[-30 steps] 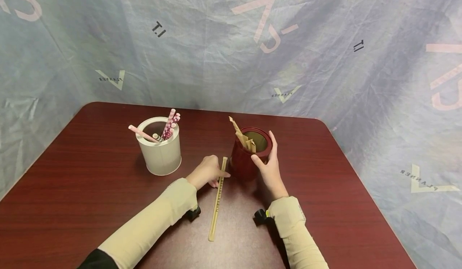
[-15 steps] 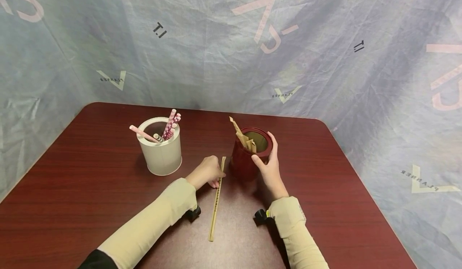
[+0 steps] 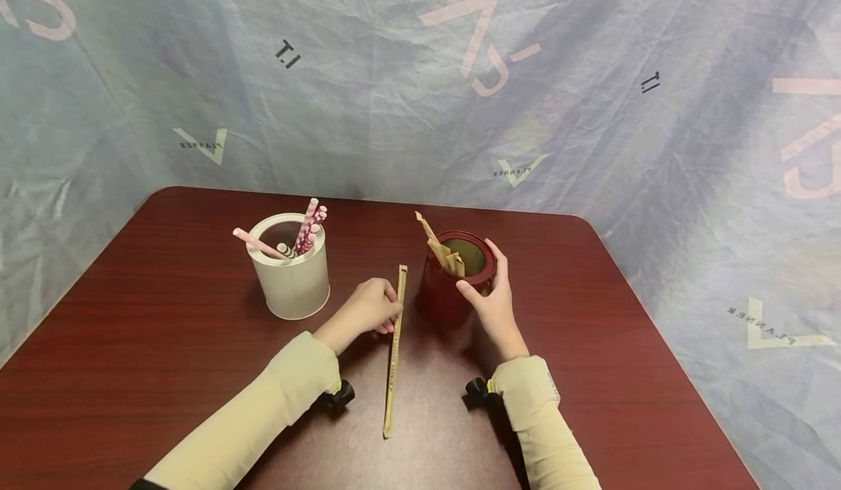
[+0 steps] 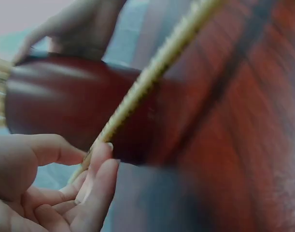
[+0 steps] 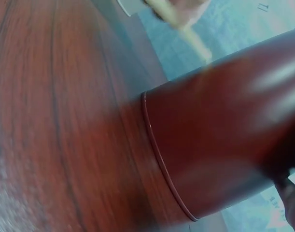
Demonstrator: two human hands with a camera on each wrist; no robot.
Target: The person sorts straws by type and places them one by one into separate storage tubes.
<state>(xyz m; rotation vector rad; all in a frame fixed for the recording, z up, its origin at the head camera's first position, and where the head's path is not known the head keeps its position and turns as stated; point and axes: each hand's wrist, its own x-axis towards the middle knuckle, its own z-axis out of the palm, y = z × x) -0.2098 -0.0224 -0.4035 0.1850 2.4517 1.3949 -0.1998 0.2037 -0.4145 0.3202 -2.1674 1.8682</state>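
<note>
Between thumb and fingertips, my left hand (image 3: 373, 305) pinches a long paper-wrapped straw (image 3: 393, 358) near its far end. In the left wrist view the straw (image 4: 142, 82) slants up from the fingertips, in front of the can. A dark red can (image 3: 442, 296) stands just right of the straw, with several paper-wrapped straws (image 3: 439, 247) leaning in its left side. My right hand (image 3: 494, 304) grips the can's right side, thumb near the front rim and fingers behind. The right wrist view shows the can's side (image 5: 224, 125) and its base rim on the table.
A white can (image 3: 296, 289) with several pink and patterned paper straws (image 3: 307, 231) stands on the left of the dark red wooden table (image 3: 164, 278). Behind the table hangs a grey-blue printed cloth (image 3: 368, 96).
My left hand has taken hold of the wrapped straw and drawn back slightly left. The straw's far end has lifted and shifted. The right hand and red can stay in place.
</note>
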